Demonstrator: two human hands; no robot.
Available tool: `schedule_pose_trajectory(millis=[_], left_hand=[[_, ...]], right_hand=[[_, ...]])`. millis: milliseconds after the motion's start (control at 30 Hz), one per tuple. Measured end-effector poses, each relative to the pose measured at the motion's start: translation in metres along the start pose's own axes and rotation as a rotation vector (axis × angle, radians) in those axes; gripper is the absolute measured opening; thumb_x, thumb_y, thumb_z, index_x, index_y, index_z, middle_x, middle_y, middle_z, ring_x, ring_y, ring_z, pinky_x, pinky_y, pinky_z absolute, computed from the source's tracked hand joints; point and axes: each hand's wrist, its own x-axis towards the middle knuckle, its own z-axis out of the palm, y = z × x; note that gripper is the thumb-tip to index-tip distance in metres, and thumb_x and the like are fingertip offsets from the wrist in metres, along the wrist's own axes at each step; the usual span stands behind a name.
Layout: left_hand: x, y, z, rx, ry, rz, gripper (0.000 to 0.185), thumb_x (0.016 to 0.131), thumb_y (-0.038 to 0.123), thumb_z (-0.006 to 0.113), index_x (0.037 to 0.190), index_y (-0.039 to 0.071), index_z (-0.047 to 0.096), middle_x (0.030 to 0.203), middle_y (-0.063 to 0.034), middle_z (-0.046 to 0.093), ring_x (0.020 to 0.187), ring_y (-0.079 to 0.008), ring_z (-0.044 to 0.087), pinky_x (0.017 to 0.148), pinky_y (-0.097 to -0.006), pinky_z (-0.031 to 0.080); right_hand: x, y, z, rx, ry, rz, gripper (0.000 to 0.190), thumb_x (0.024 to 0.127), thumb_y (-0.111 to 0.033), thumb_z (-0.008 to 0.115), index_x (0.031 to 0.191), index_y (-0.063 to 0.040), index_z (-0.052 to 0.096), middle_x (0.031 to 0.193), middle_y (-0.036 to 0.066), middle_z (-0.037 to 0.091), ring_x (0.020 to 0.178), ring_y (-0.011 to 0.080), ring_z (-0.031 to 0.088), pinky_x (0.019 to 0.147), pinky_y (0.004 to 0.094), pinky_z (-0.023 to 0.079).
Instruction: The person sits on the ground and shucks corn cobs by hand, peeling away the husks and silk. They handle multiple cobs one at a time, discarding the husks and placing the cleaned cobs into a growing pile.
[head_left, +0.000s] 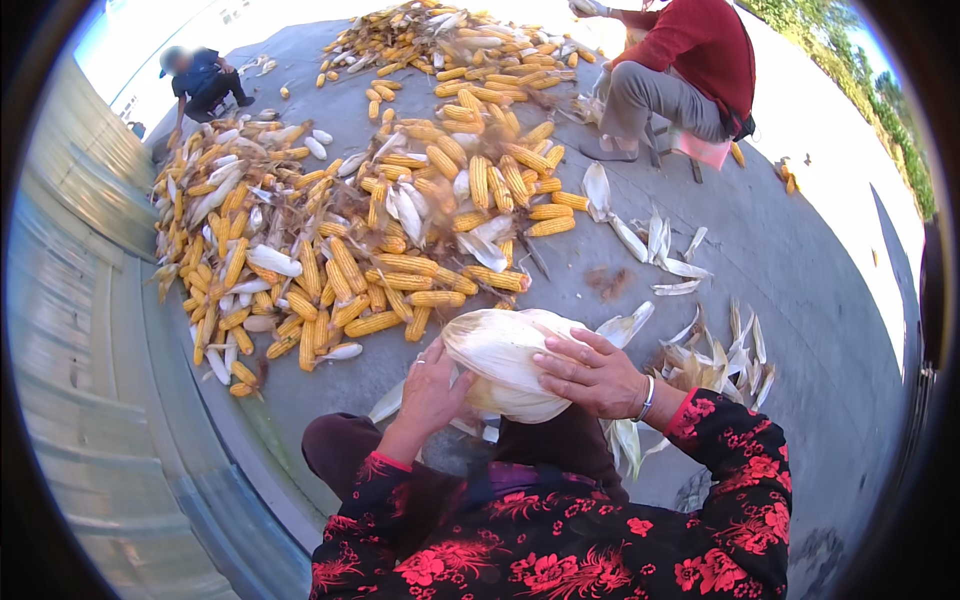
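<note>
Between my two hands, above my knees, is a bundle of pale dried corn husks. My left hand grips its left end, thumb toward me and a ring on one finger. My right hand lies over the bundle's right side with its fingers spread across the husk, and a bangle circles that wrist. Whether a cob is inside the husks cannot be seen. Just beyond the bundle spreads a heap of yellow corn cobs, mixed with loose husks and brown silk.
A pile of torn husks lies at my right, with scattered husk leaves farther out. One person in red sits on a low stool at upper right. Another person crouches at upper left. A corrugated metal wall runs along the left.
</note>
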Motion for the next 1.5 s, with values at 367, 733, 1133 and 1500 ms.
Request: schedule_pose_trajectory(millis=[367,733,1133,1500], left_hand=[[0.026,0.064,-0.018,-0.054,0.188,0.444,0.028,0.076,0.009,0.065,0.104,0.005,0.063,0.107,-0.0126,0.062,0.104,-0.0321,0.059,0.094,-0.0427,0.047],[0.027,0.07,-0.01,-0.04,0.171,0.425,0.03,0.076,0.01,0.068,0.106,0.005,0.064,0.103,-0.014,0.063,0.102,-0.0338,0.06,0.091,-0.0428,0.047],[0.041,0.088,0.027,-0.149,0.114,0.363,0.033,0.078,0.007,0.07,0.11,0.004,0.064,0.106,-0.0146,0.058,0.1,-0.0358,0.058,0.088,-0.0424,0.048],[0.043,0.091,0.037,-0.198,0.128,0.234,0.059,0.075,0.012,0.074,0.128,-0.001,0.051,0.124,-0.0189,0.049,0.116,-0.0385,0.052,0.097,-0.0441,0.045]], right_hand=[[-0.003,0.006,0.004,0.056,0.099,0.068,0.049,0.074,-0.01,0.063,0.123,-0.007,0.06,0.141,0.016,0.05,0.129,0.0316,0.05,0.103,0.0427,0.044],[-0.013,0.016,-0.013,-0.056,0.182,0.286,0.043,0.074,-0.008,0.061,0.117,-0.009,0.062,0.133,0.015,0.056,0.107,0.0306,0.059,0.087,0.0411,0.049],[-0.032,0.034,-0.04,0.001,-0.099,0.548,0.049,0.082,-0.01,0.063,0.13,-0.005,0.055,0.134,0.016,0.056,0.118,0.0346,0.056,0.098,0.0426,0.046],[-0.059,0.074,0.001,-0.018,-0.125,1.01,0.049,0.095,-0.032,0.056,0.136,-0.005,0.049,0.136,0.015,0.054,0.131,0.0303,0.047,0.112,0.0484,0.03]])
